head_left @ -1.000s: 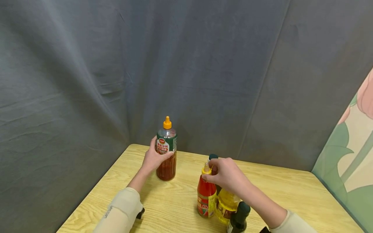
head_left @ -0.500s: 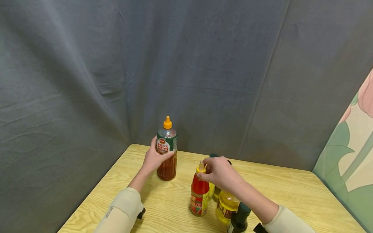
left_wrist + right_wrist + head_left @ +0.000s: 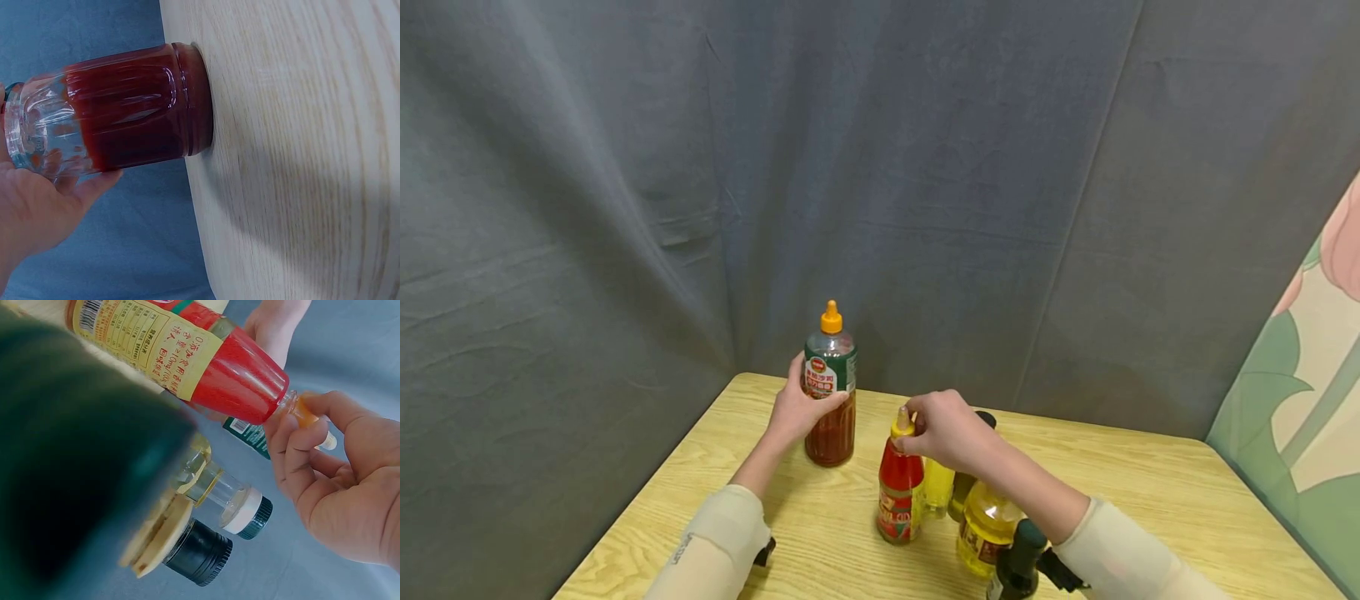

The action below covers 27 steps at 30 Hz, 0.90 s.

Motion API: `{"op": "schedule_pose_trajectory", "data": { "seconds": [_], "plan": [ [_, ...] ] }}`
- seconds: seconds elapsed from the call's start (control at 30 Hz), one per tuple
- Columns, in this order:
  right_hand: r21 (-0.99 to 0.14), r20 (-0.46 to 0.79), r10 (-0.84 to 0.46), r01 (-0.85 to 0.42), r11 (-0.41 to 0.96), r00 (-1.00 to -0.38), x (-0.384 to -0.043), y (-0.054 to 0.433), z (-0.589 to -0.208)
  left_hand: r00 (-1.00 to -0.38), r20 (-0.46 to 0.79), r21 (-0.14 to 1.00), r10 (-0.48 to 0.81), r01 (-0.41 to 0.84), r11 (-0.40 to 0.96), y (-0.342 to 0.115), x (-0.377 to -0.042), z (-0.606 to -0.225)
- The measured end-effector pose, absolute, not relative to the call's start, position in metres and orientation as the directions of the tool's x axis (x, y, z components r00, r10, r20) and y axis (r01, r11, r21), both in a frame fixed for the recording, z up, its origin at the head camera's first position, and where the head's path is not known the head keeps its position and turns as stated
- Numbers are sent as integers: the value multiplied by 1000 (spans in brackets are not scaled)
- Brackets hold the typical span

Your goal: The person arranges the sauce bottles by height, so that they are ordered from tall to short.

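My left hand holds a large clear sauce bottle with an orange nozzle cap and a green label, upright near the table's back left. In the left wrist view, the dark red sauce shows through its wall, its base at the tabletop. My right hand pinches a smaller red sauce bottle by its yellow cap. The right wrist view has my thumb and fingers around that cap, with the red bottle's yellow label facing the camera.
Right of the red bottle stand a pale yellow bottle, a dark-capped bottle, a yellow oil bottle and a dark bottle with a green cap. A grey curtain hangs behind the wooden table.
My right hand has carried the red sauce bottle leftward, away from the other bottles and nearer the large one. The left hand and its bottle have stayed put.
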State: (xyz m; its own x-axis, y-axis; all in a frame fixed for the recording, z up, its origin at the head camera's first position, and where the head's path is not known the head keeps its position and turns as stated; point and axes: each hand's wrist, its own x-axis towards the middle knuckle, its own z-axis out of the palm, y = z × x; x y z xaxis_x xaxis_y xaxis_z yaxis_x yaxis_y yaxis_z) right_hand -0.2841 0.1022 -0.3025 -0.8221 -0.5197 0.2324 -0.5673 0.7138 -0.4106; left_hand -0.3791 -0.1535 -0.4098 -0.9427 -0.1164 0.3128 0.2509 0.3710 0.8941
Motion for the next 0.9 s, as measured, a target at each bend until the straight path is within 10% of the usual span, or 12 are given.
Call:
{"op": "schedule_pose_trajectory", "data": {
  "seconds": [0.9],
  "plan": [
    [-370,131,-494,-505,780,-859,-303,80,-288,-941,318,894,-119,256,367,-155,-382,-410]
  ]
}}
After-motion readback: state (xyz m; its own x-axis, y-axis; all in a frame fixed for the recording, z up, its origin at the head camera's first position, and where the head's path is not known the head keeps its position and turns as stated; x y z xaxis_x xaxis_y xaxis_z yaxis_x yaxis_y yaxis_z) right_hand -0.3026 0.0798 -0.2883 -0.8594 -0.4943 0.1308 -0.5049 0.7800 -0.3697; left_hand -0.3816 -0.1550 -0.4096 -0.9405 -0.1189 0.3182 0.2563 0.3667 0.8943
